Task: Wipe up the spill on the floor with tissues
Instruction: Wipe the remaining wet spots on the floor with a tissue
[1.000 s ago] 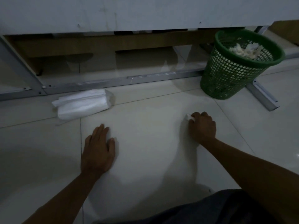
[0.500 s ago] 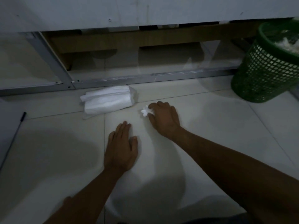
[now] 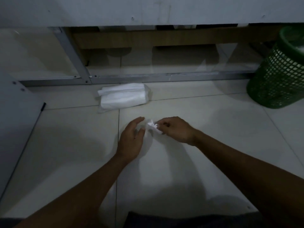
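Observation:
A small crumpled white tissue (image 3: pixel 153 127) is pinched in my right hand (image 3: pixel 176 130), just above the pale floor tiles at the middle of the view. My left hand (image 3: pixel 132 139) hovers right beside it with its fingers apart and curved, holding nothing; its fingertips are close to the tissue. A white pack of tissues (image 3: pixel 123 97) lies on the floor a short way beyond both hands. No wet patch is plain to see on the dim, glossy tiles.
A green mesh waste basket (image 3: pixel 278 79) stands at the far right. A metal frame rail (image 3: pixel 148 78) runs along the floor behind the tissue pack, under a white panel. A grey board (image 3: pixel 14 129) lies at the left edge.
My right hand has lifted the crumpled tissue off the floor. My left hand has risen from lying flat on the tile and turned toward the tissue. The view has shifted left.

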